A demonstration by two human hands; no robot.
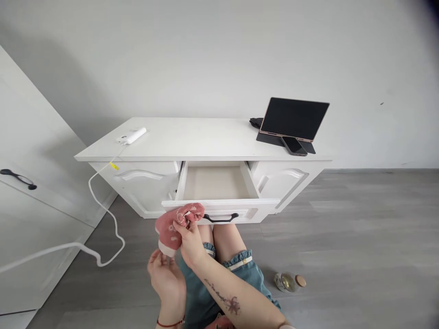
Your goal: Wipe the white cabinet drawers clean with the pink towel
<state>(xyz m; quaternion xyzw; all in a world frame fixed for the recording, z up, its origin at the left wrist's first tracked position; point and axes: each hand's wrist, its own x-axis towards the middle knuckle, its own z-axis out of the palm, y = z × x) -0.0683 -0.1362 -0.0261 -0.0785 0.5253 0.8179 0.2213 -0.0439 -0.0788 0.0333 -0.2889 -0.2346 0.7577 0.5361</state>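
Observation:
My right hand (190,241) grips a pink sock (173,225) with a white cuff, holding it just in front of the open drawer (215,183) of a low white cabinet (192,137). The sock's toe end bunches near the drawer's front edge, and its cuff hangs down. Below it, my left hand (166,276) touches the white cuff from underneath with its fingertips. The drawer looks empty inside. A black handle (221,218) sits on the drawer front.
On the cabinet top stand a tablet (295,119) on its stand, a phone (294,146), and a white power bank (133,135) with a white cable (103,214) trailing to the floor. A small jar (288,281) lies on the grey floor at right. A white door is at left.

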